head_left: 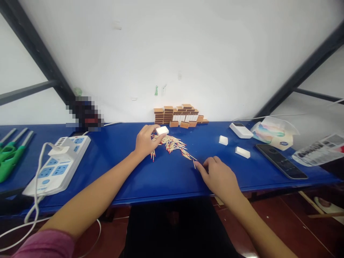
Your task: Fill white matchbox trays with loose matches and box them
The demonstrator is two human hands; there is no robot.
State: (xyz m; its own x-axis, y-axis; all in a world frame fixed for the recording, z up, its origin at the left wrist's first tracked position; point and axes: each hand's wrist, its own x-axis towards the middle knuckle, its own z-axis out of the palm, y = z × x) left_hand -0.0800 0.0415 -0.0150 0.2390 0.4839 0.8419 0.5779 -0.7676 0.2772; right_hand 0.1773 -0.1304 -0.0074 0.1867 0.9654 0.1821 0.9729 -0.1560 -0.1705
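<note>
My left hand (146,140) grips a small white matchbox tray (162,130) between thumb and fingers, above the left end of a loose pile of red-tipped matches (173,143). Nearer the table's front edge, my right hand (219,175) is closed in a pinch, with a match (195,164) at its thumb tip. A thin trail of matches runs from the pile toward those fingers. Two more small white trays, one upper (223,140) and one lower (242,152), lie to the right. Stacked matchboxes (163,116) stand against the wall behind the pile.
On the blue table (113,172), a white power strip (60,165) with a plugged-in cable and green lighters (13,157) are at the left. A black phone (281,161), a white device (240,130) and a tissue pack (274,134) lie at the right.
</note>
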